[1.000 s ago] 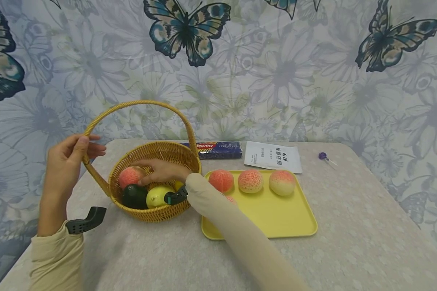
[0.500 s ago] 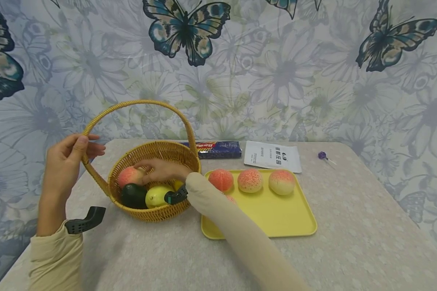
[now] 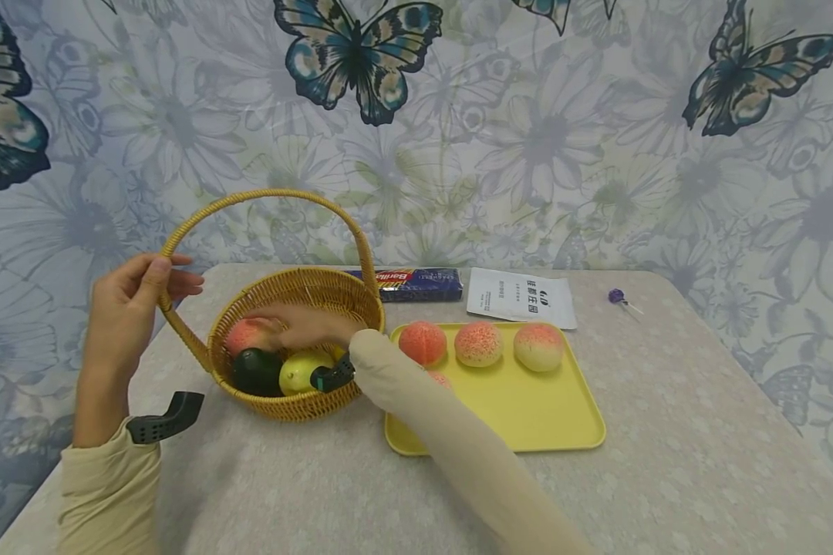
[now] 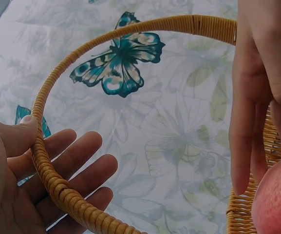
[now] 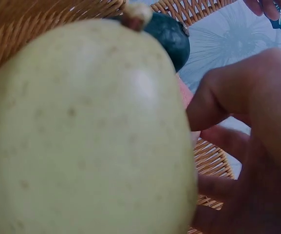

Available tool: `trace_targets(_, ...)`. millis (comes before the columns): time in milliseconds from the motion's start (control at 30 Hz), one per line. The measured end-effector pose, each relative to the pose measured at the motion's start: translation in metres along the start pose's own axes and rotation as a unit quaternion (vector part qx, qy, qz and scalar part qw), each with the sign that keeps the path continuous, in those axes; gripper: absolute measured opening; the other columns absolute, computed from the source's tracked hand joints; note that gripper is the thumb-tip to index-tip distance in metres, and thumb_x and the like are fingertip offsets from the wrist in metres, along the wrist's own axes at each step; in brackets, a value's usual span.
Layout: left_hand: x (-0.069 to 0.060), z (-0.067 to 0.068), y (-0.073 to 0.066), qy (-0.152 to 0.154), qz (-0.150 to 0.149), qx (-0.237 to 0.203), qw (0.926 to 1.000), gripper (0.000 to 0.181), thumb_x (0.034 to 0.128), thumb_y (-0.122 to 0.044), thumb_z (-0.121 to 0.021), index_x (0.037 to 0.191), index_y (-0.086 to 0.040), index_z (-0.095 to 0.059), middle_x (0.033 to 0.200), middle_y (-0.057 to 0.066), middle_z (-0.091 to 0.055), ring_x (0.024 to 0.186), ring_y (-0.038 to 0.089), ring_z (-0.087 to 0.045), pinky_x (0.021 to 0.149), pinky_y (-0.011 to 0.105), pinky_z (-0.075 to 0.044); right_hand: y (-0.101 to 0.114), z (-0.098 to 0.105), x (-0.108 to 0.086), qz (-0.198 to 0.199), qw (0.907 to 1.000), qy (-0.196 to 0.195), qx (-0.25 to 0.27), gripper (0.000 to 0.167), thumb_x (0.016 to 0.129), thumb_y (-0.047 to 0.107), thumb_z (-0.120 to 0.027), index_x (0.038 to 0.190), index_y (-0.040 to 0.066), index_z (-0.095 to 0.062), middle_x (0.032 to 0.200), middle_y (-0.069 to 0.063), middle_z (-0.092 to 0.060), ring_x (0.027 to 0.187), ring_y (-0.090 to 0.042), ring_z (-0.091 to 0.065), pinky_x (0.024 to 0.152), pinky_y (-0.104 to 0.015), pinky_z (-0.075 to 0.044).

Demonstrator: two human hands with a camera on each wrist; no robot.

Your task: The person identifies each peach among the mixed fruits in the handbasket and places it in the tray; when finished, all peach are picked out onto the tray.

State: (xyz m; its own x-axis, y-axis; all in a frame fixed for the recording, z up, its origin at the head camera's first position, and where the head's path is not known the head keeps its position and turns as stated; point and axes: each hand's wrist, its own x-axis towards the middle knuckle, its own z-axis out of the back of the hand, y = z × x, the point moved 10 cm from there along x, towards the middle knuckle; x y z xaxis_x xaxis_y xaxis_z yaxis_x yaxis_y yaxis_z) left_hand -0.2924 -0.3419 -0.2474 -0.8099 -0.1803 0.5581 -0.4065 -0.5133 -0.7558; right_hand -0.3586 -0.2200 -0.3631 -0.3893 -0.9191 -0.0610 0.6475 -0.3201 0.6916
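My left hand (image 3: 123, 308) holds the left side of the wicker basket's handle (image 4: 57, 187), thumb in front and fingers behind. My right hand (image 3: 312, 324), blurred, is inside the basket (image 3: 284, 410), close over a pink peach (image 3: 244, 334). In the left wrist view the right hand's fingers (image 4: 242, 161) point straight down beside the peach. Whether they touch it is unclear. A dark green avocado (image 3: 257, 372) and a yellow-green pear (image 3: 300, 373) lie in front of the peach. Another yellow piece (image 3: 338, 352) is mostly hidden by the wrist.
Several peaches (image 3: 478, 344) lie on a yellow tray (image 3: 514, 420), right of the basket; the right sleeve partly covers one. Behind are a blue spaghetti box (image 3: 423, 285) and a white packet (image 3: 521, 299). A purple lollipop (image 3: 616, 296) lies at far right.
My right hand has blurred with motion over the peach, which has barely shifted. The left hand keeps its hold on the handle.
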Motion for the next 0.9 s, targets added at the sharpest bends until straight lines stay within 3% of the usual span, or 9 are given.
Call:
trace_targets(100,-0.001,0.000,0.000,-0.001,0.001,0.001,1.0000,0.033,0.1017,-0.023,-0.046,0.115,0.002,-0.063,0.085,-0.010,-0.071,0.078,0.003,-0.068,0.073,0.012,-0.049,0.000,0.004,-0.002,0.005,0.9993,-0.012,-0.036,0.056,0.095,0.009,-0.049,0.149,0.014,-0.035,0.145,-0.005,-0.043,0.124,-0.016,-0.034,0.094,-0.020,-0.031)
trace_targets(200,-0.001,0.000,0.000,-0.001,0.002,0.001,1.0000,0.033,0.1017,-0.023,-0.046,0.116,0.002,-0.062,0.085,-0.010,-0.070,0.078,0.003,-0.068,0.073,0.012,-0.049,-0.008,0.006,-0.006,-0.020,0.9986,-0.015,-0.046,0.055,0.096,0.009,-0.047,0.149,0.016,-0.035,0.140,-0.005,-0.051,0.130,-0.020,-0.030,0.106,-0.022,-0.024)
trace_targets(333,-0.002,0.000,0.000,0.000,0.002,0.001,1.0000,0.034,0.1018,-0.024,-0.046,0.116,0.001,-0.062,0.086,-0.010,-0.070,0.078,0.003,-0.068,0.073,0.012,-0.048,-0.018,0.011,-0.011,-0.049,0.9978,-0.037,-0.023,0.048,0.096,0.012,-0.049,0.144,0.016,-0.043,0.138,-0.005,-0.050,0.137,-0.019,-0.028,0.109,-0.025,-0.025)
trace_targets(433,-0.003,-0.001,0.000,0.000,0.002,0.002,1.0000,0.035,0.1019,-0.025,-0.045,0.117,0.002,-0.062,0.086,-0.010,-0.071,0.078,0.003,-0.068,0.073,0.012,-0.048,-0.021,0.013,-0.014,-0.058,0.9969,-0.053,0.007,0.039,0.096,0.015,-0.053,0.135,0.015,-0.048,0.138,-0.003,-0.047,0.125,-0.015,-0.041,0.092,-0.023,-0.040)
trace_targets(500,-0.004,-0.001,-0.001,0.000,0.001,0.002,1.0000,0.035,0.1019,-0.025,-0.045,0.117,0.003,-0.062,0.086,-0.010,-0.071,0.078,0.003,-0.068,0.073,0.012,-0.049,-0.023,0.012,-0.015,-0.063,0.9962,-0.055,0.025,0.037,0.095,0.017,-0.056,0.131,0.014,-0.047,0.138,-0.005,-0.047,0.120,-0.014,-0.047,0.090,-0.022,-0.042)
trace_targets(700,-0.007,0.000,-0.002,-0.003,-0.001,0.003,1.0000,0.035,0.1018,-0.024,-0.046,0.117,0.004,-0.061,0.086,-0.010,-0.071,0.078,0.003,-0.068,0.073,0.012,-0.049,-0.028,0.010,-0.018,-0.076,0.9954,-0.054,0.023,0.057,0.091,0.019,-0.064,0.140,0.011,-0.037,0.131,-0.008,-0.050,0.110,-0.015,-0.052,0.083,-0.020,-0.044)
trace_targets(900,-0.008,-0.001,-0.002,-0.005,-0.007,-0.006,0.9999,0.035,0.1017,-0.023,-0.046,0.116,0.005,-0.062,0.085,-0.009,-0.071,0.078,0.004,-0.068,0.073,0.013,-0.049,-0.031,0.008,-0.017,-0.084,0.9956,-0.036,-0.024,0.070,0.091,0.021,-0.064,0.150,0.012,-0.028,0.142,-0.009,-0.045,0.117,-0.015,-0.049,0.084,-0.018,-0.042)
